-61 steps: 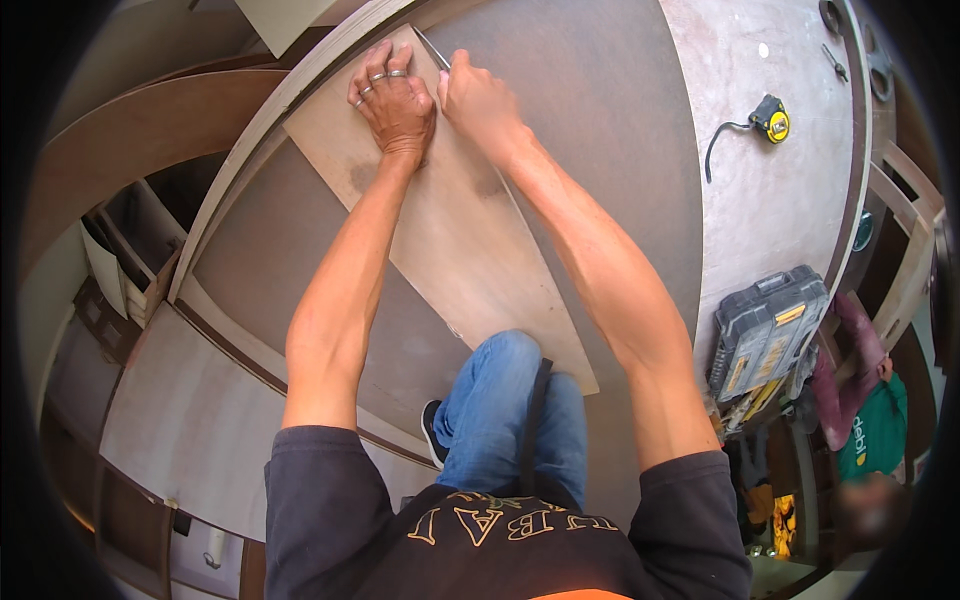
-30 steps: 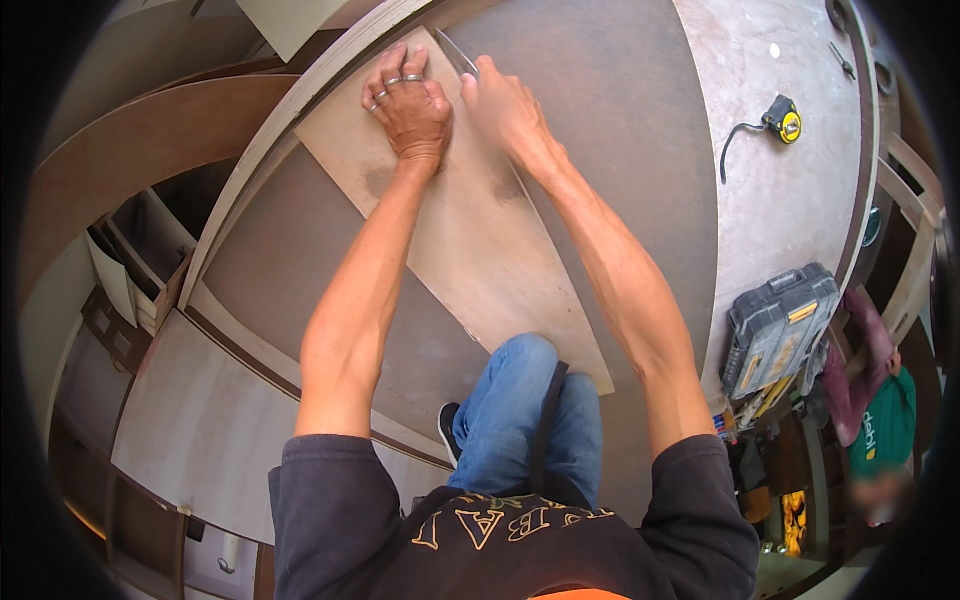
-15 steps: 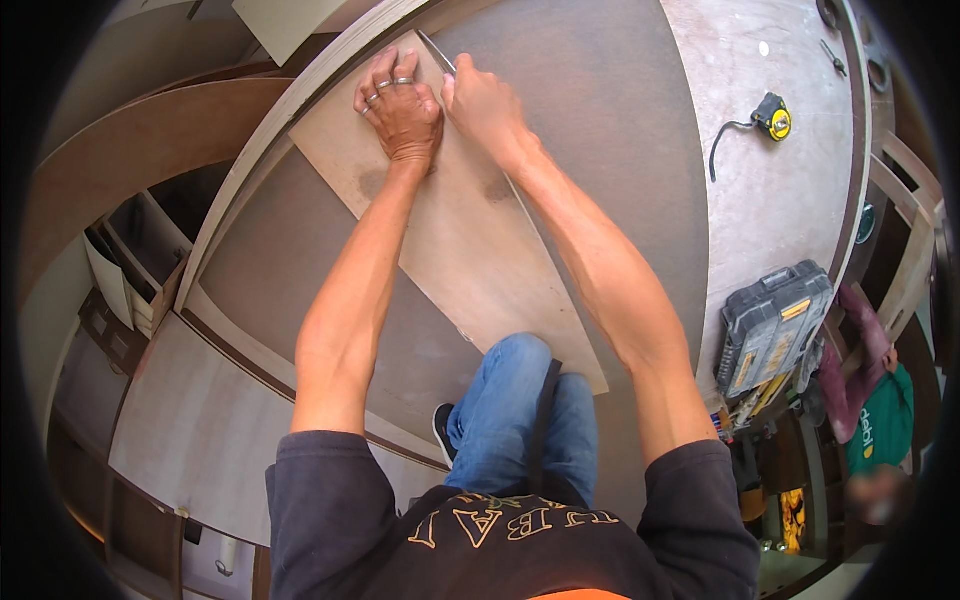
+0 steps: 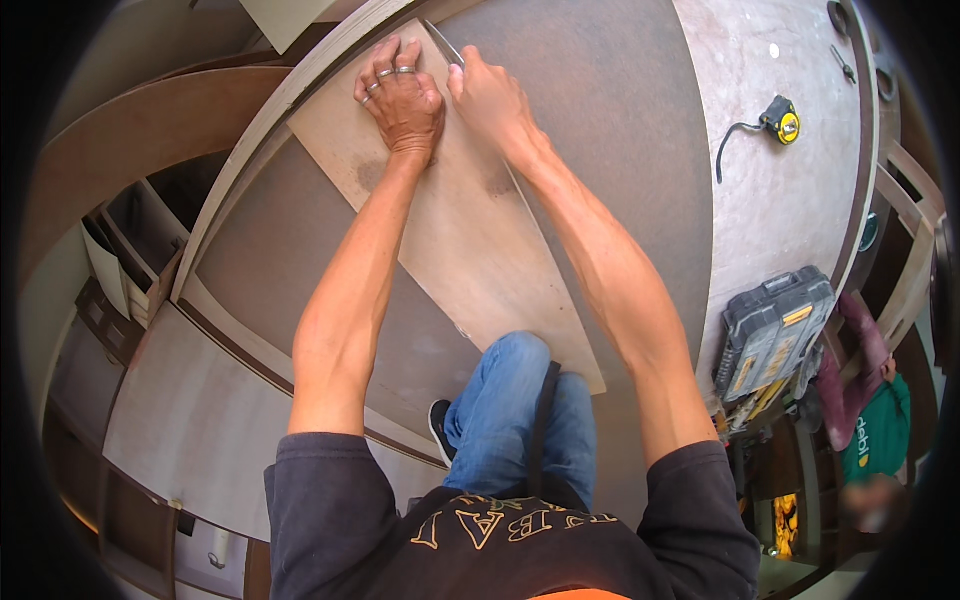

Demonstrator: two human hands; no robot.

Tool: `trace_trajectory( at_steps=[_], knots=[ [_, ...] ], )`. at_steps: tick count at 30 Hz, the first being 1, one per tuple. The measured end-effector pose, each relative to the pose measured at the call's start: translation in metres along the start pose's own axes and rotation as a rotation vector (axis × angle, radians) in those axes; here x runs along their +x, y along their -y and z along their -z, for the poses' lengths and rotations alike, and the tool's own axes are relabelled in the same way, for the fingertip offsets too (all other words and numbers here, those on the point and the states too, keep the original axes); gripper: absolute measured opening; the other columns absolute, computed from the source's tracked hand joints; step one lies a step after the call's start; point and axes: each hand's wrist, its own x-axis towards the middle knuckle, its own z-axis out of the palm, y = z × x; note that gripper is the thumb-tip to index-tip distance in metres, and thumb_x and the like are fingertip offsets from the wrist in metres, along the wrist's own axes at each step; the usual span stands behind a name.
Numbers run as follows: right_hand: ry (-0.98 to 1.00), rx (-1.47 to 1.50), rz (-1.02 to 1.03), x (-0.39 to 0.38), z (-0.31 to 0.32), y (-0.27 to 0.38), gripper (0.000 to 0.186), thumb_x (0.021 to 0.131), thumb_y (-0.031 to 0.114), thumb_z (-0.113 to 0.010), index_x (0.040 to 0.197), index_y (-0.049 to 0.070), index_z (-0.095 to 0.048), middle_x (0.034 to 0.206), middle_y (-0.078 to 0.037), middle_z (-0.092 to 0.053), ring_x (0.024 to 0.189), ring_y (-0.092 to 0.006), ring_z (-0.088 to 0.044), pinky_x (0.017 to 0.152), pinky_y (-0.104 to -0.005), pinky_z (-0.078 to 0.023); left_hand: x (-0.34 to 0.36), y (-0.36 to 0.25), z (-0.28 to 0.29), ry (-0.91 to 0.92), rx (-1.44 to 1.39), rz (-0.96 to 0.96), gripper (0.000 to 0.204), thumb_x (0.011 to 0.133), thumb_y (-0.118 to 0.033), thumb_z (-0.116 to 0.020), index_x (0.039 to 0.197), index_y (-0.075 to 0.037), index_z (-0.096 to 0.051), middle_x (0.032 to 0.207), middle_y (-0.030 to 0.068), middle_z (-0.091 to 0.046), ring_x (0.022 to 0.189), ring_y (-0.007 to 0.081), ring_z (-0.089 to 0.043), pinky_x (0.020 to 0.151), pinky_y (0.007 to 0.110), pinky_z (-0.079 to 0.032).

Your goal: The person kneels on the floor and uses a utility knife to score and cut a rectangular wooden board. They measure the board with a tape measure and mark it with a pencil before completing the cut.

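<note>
Fingers spread, my left hand [image 4: 402, 108] lies flat on a long pale plywood board [image 4: 485, 250], near its far end. Rings show on several of its fingers. Beside the board's right edge, my right hand [image 4: 495, 105] is closed on a thin metal blade [image 4: 444, 43]. The blade runs from the fist along the board's far right edge; its handle is hidden in my fingers, so I cannot tell the exact kind of tool. My knee [image 4: 515, 365] presses on or rests over the board's near end. The board lies aslant on a larger brown panel [image 4: 610, 130].
A raised pale rim [image 4: 235, 165] borders the panel at left. On the whitish surface at right are a yellow-black tape measure [image 4: 783, 122] and a black-grey tool case [image 4: 775, 325]. Another person in a green top [image 4: 878, 428] is at the far right. Wooden frames stand around.
My right hand and the blade have shifted slightly to the right. My left hand stays on the same part of the board. The whole view has moved a little.
</note>
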Motion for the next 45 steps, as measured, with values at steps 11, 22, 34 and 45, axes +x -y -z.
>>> trace_trajectory(
  at_steps=[11, 22, 34, 45],
  knots=[
    [0.051, -0.017, -0.048, 0.001, 0.006, 0.008, 0.028, 0.101, 0.027, -0.046, 0.107, 0.001, -0.052, 0.088, -0.029, -0.068, 0.087, -0.0503, -0.066, 0.077, -0.0575, -0.051, 0.0, 0.0, 0.001, 0.004, -0.031, 0.007, 0.043, 0.078, -0.011, -0.06, 0.12, -0.021, -0.06, 0.132, 0.0006, -0.053, 0.131, 0.0239, -0.043, 0.111, 0.048, -0.026],
    [0.066, -0.065, -0.086, 0.0, 0.007, 0.013, 0.028, 0.1, 0.027, -0.048, 0.107, 0.0, -0.053, 0.09, -0.029, -0.069, 0.09, -0.0502, -0.066, 0.08, -0.0573, -0.051, -0.001, 0.0, -0.002, -0.006, 0.001, 0.002, 0.043, 0.078, -0.011, -0.06, 0.119, -0.02, -0.06, 0.131, 0.0, -0.052, 0.131, 0.0229, -0.043, 0.11, 0.047, -0.026],
    [0.091, -0.03, -0.116, -0.109, 0.011, -0.039, 0.023, 0.1, 0.026, -0.049, 0.104, 0.003, -0.048, 0.075, -0.028, -0.064, 0.076, -0.0511, -0.063, 0.067, -0.0597, -0.048, -0.001, 0.001, 0.0, -0.013, 0.016, -0.022, 0.042, 0.078, -0.01, -0.059, 0.119, -0.022, -0.061, 0.131, -0.001, -0.051, 0.131, 0.0206, -0.042, 0.11, 0.046, -0.027],
    [0.26, -0.103, -0.439, -0.294, 0.029, -0.12, 0.023, 0.1, 0.026, -0.05, 0.107, 0.004, -0.049, 0.076, -0.027, -0.066, 0.075, -0.0486, -0.065, 0.067, -0.0566, -0.05, -0.004, 0.01, -0.007, -0.029, -0.022, -0.032, 0.041, 0.083, -0.011, -0.054, 0.121, -0.021, -0.066, 0.135, -0.0009, -0.052, 0.129, 0.0242, -0.041, 0.109, 0.049, -0.026]
  ],
)
